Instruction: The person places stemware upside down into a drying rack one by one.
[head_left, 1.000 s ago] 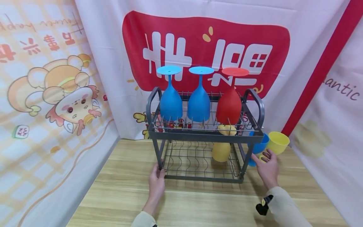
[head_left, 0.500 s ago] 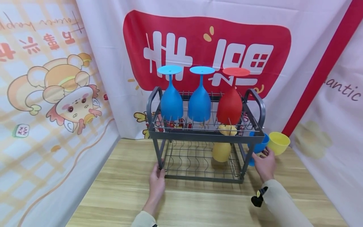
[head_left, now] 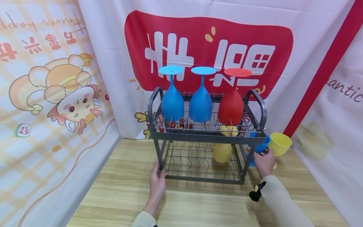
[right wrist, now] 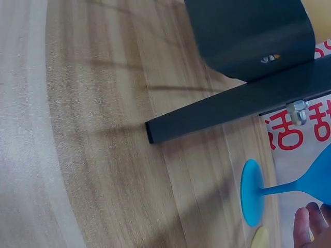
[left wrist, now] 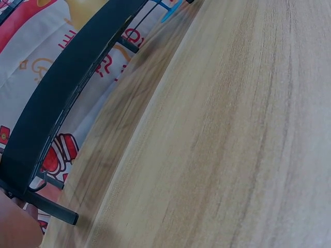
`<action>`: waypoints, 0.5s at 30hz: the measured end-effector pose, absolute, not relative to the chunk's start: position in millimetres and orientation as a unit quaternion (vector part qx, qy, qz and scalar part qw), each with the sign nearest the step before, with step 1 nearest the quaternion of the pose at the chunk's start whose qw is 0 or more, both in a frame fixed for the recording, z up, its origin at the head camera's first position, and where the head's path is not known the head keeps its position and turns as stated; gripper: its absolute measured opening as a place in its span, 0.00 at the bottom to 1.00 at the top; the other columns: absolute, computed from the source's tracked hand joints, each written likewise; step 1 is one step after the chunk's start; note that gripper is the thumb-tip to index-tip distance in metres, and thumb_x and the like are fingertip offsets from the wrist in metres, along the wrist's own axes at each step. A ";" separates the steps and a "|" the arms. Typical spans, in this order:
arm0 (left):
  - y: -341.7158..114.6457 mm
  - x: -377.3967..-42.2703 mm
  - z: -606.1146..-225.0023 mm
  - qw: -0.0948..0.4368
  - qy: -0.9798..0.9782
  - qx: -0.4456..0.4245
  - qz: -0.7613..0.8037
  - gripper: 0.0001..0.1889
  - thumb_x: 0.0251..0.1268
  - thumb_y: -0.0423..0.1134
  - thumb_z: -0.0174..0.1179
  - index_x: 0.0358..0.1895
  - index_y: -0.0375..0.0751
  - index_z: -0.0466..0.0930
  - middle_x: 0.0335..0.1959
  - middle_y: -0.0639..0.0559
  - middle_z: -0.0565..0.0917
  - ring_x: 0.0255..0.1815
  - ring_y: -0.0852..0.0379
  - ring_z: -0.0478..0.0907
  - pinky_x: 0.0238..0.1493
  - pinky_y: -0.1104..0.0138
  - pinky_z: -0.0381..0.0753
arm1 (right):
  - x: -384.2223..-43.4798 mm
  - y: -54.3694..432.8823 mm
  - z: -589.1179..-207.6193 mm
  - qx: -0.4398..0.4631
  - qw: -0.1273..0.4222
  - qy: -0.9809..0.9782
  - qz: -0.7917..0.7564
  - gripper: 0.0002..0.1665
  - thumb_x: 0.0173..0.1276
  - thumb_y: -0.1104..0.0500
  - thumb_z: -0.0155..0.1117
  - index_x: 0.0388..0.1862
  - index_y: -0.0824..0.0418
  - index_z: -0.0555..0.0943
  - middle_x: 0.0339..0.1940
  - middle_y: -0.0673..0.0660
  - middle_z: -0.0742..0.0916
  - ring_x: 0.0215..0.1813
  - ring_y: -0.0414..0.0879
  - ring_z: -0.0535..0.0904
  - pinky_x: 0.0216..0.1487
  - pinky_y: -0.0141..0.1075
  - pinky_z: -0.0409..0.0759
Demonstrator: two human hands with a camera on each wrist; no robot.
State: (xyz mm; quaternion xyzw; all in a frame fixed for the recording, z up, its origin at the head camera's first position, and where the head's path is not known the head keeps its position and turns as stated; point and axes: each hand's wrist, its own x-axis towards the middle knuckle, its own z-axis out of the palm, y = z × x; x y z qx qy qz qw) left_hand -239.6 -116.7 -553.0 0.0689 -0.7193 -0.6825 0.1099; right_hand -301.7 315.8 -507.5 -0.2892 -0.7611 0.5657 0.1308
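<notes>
A dark two-tier rack stands on the wooden table. My left hand grips its lower left front corner; in the left wrist view that hand shows only at the edge. On the upper tier, two blue goblets and a red goblet stand upside down. An upside-down yellow goblet occupies the lower tier. Right of the rack, my right hand is at an upright blue goblet, its fingers loosely bent beside the bowl. The rack post partly hides this goblet in the head view.
An upright yellow goblet stands beside the blue one at the right. A printed cloth hangs close behind the rack, with more printed cloth at both sides. The wooden table extends in front of the rack.
My right hand has moved left and in closer to the upright blue goblet, its spread fingers drawing together beside it. The left hand has stayed on the rack.
</notes>
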 end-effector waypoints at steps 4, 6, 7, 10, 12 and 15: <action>-116.8 -239.6 -554.3 0.110 -0.718 0.067 -0.684 0.27 0.81 0.28 0.49 0.78 0.50 0.71 0.79 0.36 0.71 0.80 0.34 0.69 0.79 0.40 0.69 | -305.6 316.7 -508.7 -0.284 0.134 -0.762 0.566 0.70 0.66 0.34 0.75 0.90 0.56 0.43 0.89 0.65 0.59 0.85 0.65 0.62 0.83 0.59 0.67; -116.4 -239.3 -554.5 0.108 -0.717 0.069 -0.686 0.27 0.81 0.28 0.49 0.78 0.50 0.71 0.80 0.37 0.71 0.80 0.35 0.69 0.79 0.40 0.70 | -307.8 317.5 -509.0 -0.282 0.133 -0.767 0.561 0.70 0.65 0.33 0.74 0.90 0.56 0.43 0.89 0.65 0.59 0.85 0.66 0.62 0.82 0.59 0.68; -116.3 -239.2 -554.6 0.108 -0.716 0.069 -0.687 0.27 0.81 0.28 0.49 0.78 0.50 0.71 0.80 0.37 0.71 0.80 0.35 0.69 0.79 0.40 0.70 | -308.7 318.1 -508.8 -0.283 0.129 -0.769 0.558 0.71 0.65 0.32 0.74 0.90 0.56 0.43 0.89 0.65 0.58 0.86 0.66 0.61 0.82 0.60 0.67; -115.7 -239.1 -553.9 0.106 -0.714 0.071 -0.689 0.27 0.81 0.29 0.50 0.78 0.52 0.71 0.79 0.37 0.71 0.79 0.35 0.70 0.78 0.41 0.71 | -310.8 320.5 -507.2 -0.280 0.121 -0.773 0.556 0.71 0.65 0.31 0.74 0.90 0.55 0.42 0.90 0.65 0.56 0.86 0.66 0.59 0.83 0.62 0.65; -115.8 -239.6 -553.8 0.106 -0.713 0.073 -0.689 0.27 0.81 0.29 0.50 0.78 0.53 0.71 0.79 0.37 0.71 0.80 0.35 0.69 0.79 0.41 0.70 | -311.9 321.1 -506.4 -0.281 0.117 -0.774 0.555 0.70 0.65 0.32 0.73 0.90 0.53 0.41 0.90 0.64 0.55 0.87 0.66 0.58 0.83 0.62 0.65; -116.5 -240.7 -552.9 0.105 -0.713 0.074 -0.689 0.27 0.81 0.30 0.50 0.77 0.55 0.72 0.79 0.38 0.71 0.80 0.35 0.69 0.79 0.41 0.70 | -313.8 320.9 -504.2 -0.284 0.109 -0.765 0.568 0.70 0.65 0.32 0.74 0.90 0.51 0.41 0.90 0.64 0.56 0.87 0.67 0.57 0.83 0.63 0.65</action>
